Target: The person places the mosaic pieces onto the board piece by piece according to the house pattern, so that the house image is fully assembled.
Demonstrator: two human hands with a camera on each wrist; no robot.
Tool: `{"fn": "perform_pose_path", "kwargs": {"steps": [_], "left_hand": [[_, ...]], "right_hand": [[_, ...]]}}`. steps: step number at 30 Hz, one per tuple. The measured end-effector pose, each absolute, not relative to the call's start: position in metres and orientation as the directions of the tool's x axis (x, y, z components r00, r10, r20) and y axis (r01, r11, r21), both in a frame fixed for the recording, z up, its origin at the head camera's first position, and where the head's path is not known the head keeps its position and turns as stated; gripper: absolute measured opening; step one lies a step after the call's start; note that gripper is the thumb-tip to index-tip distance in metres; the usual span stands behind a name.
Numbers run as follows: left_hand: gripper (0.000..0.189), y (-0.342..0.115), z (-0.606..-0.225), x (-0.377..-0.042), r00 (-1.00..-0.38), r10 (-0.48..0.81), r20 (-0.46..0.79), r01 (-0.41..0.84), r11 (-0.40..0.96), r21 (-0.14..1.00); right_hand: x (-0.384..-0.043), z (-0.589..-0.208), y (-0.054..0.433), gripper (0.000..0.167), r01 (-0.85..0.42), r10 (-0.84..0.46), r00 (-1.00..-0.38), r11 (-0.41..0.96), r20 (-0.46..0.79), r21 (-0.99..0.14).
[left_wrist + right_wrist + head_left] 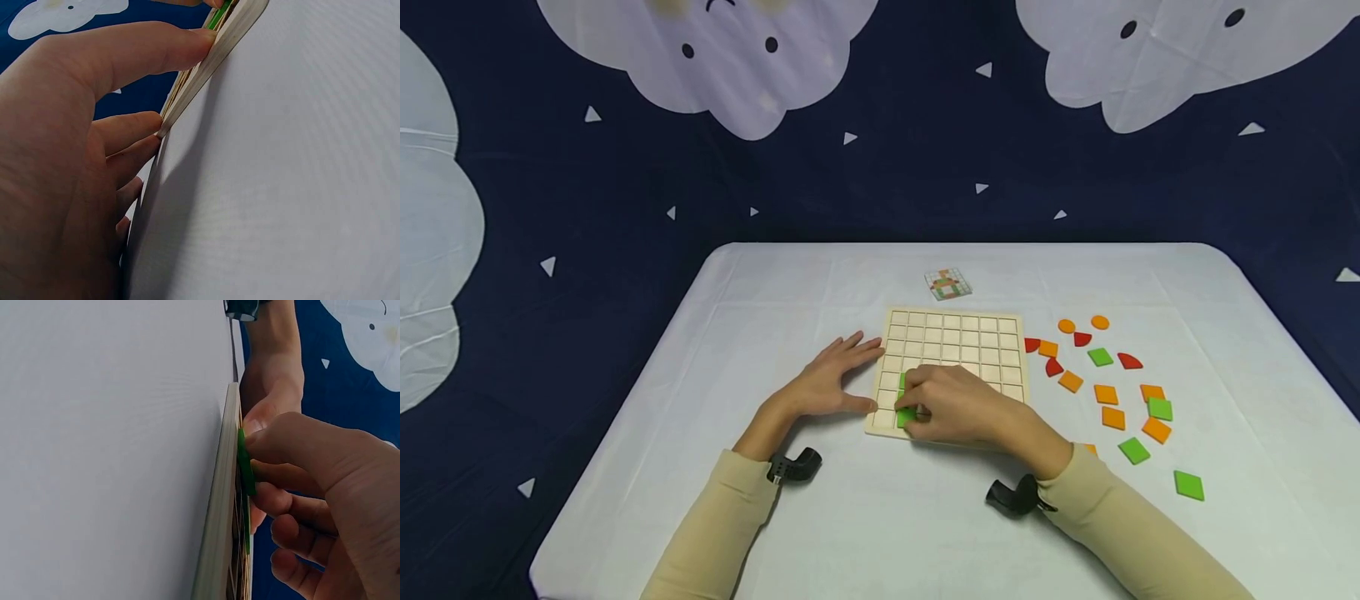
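Observation:
A pale wooden grid board [951, 342] lies flat on the table. My left hand [829, 379] rests at its left edge, fingers spread, with the thumb [181, 50] against the board's side in the left wrist view. Low on the board's left part, my right hand [958, 404] pinches a green square tile [245, 459] between thumb and fingers, close against the grid. More green [902, 381] shows on the grid just beyond those fingertips. The right hand hides part of the lower grid.
Right of the board lie loose orange squares [1113, 417], green squares [1189, 485], red quarter-rounds [1130, 361] and orange discs [1100, 322]. A small card with a coloured grid picture [948, 284] lies behind the board. The white-covered table [775, 300] meets a dark blue patterned cloth [910, 192].

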State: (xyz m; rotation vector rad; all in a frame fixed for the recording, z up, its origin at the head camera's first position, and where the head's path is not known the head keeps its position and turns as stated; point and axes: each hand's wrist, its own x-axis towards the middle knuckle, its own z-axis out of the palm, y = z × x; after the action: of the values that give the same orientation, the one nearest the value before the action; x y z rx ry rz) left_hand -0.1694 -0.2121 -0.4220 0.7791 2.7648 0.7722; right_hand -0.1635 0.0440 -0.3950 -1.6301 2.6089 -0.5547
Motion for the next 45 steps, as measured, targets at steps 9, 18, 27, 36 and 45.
{"fn": "perform_pose_path", "kwargs": {"steps": [9, 18, 27, 36, 45], "left_hand": [[0.085, -0.213, -0.418, -0.171, -0.847, 0.531, -0.010, 0.447, 0.723, 0.527], [0.086, -0.212, -0.416, -0.170, -0.855, 0.518, -0.017, 0.429, 0.726, 0.537], [0.086, -0.213, -0.416, -0.171, -0.855, 0.518, -0.008, 0.436, 0.728, 0.529], [0.086, -0.213, -0.418, -0.167, -0.860, 0.509, -0.017, 0.424, 0.734, 0.531], [0.086, -0.209, -0.419, -0.165, -0.860, 0.510, -0.033, 0.414, 0.732, 0.540]], "right_hand": [[-0.164, -0.396, 0.042, 0.022, -0.862, -0.869, -0.467, 0.406, 0.161, -0.304], [-0.166, -0.392, 0.048, 0.023, -0.841, -0.860, -0.488, 0.417, 0.152, -0.344], [-0.183, -0.390, 0.080, 0.013, -0.801, -0.831, -0.524, 0.407, 0.185, -0.439], [-0.191, -0.391, 0.121, 0.017, -0.719, -0.783, -0.602, 0.449, 0.154, -0.531], [-0.193, -0.394, 0.162, 0.025, -0.662, -0.712, -0.688, 0.536, 0.142, -0.524]]}}
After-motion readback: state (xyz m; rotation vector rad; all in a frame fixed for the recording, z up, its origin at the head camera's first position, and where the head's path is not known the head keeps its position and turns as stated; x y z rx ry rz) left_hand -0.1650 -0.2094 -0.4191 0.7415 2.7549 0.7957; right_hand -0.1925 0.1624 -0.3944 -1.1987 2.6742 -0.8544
